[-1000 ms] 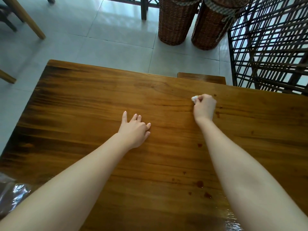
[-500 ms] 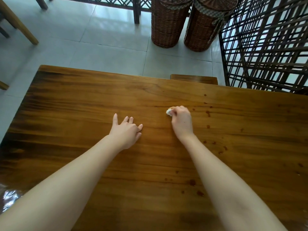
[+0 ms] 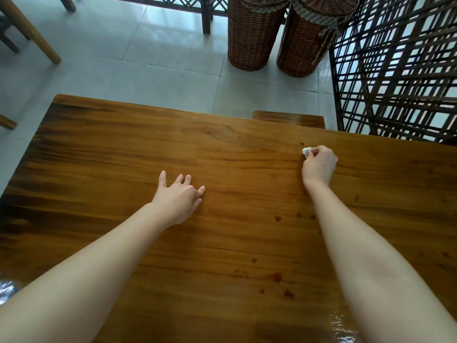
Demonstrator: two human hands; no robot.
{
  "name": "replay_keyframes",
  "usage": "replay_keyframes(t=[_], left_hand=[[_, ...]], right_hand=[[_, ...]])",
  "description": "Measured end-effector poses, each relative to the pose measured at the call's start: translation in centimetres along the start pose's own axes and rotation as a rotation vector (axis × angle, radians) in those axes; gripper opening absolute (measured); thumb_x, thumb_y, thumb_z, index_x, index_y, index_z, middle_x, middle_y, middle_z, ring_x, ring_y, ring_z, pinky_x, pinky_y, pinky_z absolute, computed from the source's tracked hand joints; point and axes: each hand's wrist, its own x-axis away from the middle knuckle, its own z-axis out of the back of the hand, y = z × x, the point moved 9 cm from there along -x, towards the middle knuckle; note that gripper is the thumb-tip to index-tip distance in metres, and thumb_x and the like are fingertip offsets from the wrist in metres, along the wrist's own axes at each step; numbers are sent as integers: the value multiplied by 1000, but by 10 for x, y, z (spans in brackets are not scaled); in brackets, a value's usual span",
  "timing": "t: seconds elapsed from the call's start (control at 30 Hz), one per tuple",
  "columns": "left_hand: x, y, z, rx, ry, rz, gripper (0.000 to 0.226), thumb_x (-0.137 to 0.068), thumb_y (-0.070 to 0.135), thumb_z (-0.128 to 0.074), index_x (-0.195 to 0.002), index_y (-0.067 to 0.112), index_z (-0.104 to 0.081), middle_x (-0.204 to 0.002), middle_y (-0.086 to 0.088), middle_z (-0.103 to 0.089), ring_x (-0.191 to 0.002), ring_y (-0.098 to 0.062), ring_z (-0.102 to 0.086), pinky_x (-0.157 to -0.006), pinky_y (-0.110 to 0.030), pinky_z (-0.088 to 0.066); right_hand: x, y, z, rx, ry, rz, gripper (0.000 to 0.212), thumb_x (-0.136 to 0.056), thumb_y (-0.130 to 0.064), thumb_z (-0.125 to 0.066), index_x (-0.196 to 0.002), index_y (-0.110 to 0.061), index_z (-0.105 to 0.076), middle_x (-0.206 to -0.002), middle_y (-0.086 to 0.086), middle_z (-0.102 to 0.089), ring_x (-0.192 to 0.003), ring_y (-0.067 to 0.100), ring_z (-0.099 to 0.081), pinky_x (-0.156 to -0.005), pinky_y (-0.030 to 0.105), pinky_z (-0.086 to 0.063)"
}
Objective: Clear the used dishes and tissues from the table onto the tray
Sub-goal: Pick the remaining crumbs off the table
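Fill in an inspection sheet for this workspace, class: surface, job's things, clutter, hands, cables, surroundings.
Surface: wooden table, dark droplet stains on its near right part.
Job's things: white tissue pinched in the right hand; no dishes or tray seen.
Clutter: something shiny at the near left edge, unclear.
Hands: left hand rests flat, fingers spread; right hand grips the tissue.
Cables: nothing seen.
Surroundings: tiled floor, two wicker baskets, dark lattice screen, wooden seat beyond the table.

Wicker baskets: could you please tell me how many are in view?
2: one basket beyond the table, the other right of it by the lattice screen; more may lie offscreen.
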Motion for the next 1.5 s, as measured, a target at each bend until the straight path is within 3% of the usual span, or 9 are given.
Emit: replay_keyframes(t=[0.2,0.3,0.43,0.77,1.0,1.17,1.23,1.5], left_hand=[[1,-1,0,10,23,13,47,-104,39,-25,-151,33,-22,-160,-11,-12,-148,-30,-9,-113,-60,3],[0,-3,-1,4,35,14,48,-104,39,-26,-151,34,-22,-160,-11,-13,-148,-30,-10,-113,-60,2],[-4,-2,-2,-21,39,10,48,-103,38,-28,-150,34,-23,-159,-12,-14,-147,-31,-11,-113,-59,1],[-7,-5,-6,-24,42,10,48,-103,39,-28,-150,36,-22,-160,-11,-15,-147,-31,-10,-113,-60,2],[-8,-5,-6,-30,70,-9,48,-102,39,-30,-150,36,-23,-159,-11,-16,-147,-31,-11,-112,-61,2],[-7,-4,-6,-35,70,-19,48,-103,38,-30,-150,34,-22,-159,-12,-16,-147,-31,-10,-113,-60,3],[-7,-3,-4,-44,72,-28,48,-103,37,-30,-150,34,-22,-159,-13,-17,-147,-31,-10,-113,-60,3],[-5,-5,-8,-37,52,-42,50,-103,36,-29,-151,35,-17,-160,-12,-12,-148,-31,-8,-113,-60,-1]], right_hand=[[10,-41,-38,-10,-117,177,17,-93,-14,-59,-103,-4,-69,-101,9,-66,-91,12,-56,-72,17,-41],[-18,-25,-20,-12,-42,91,19,-92,-14,-60,-106,-3,-68,-104,11,-67,-96,17,-60,-74,19,-43],[-36,-6,-8,4,-6,1,19,-92,-15,-60,-107,-5,-68,-108,10,-65,-94,10,-53,-75,20,-40],[52,-10,-12,66,-145,345,17,-93,-9,-57,-104,-4,-69,-99,8,-67,-94,18,-58,-79,19,-40],[24,44,37,60,2,42,18,-92,-13,-60,-102,-3,-71,-103,11,-69,-98,21,-60,-77,21,-38],[30,38,29,33,59,-85,19,-93,-10,-57,-105,-2,-69,-108,12,-67,-97,15,-52,-75,23,-40],[38,19,14,35,1,-19,20,-94,-11,-56,-108,-4,-69,-109,10,-66,-103,17,-54,-78,23,-40],[104,-12,-6,61,-177,293,19,-93,-11,-58,-107,-5,-69,-103,6,-67,-96,14,-58,-81,17,-41]])
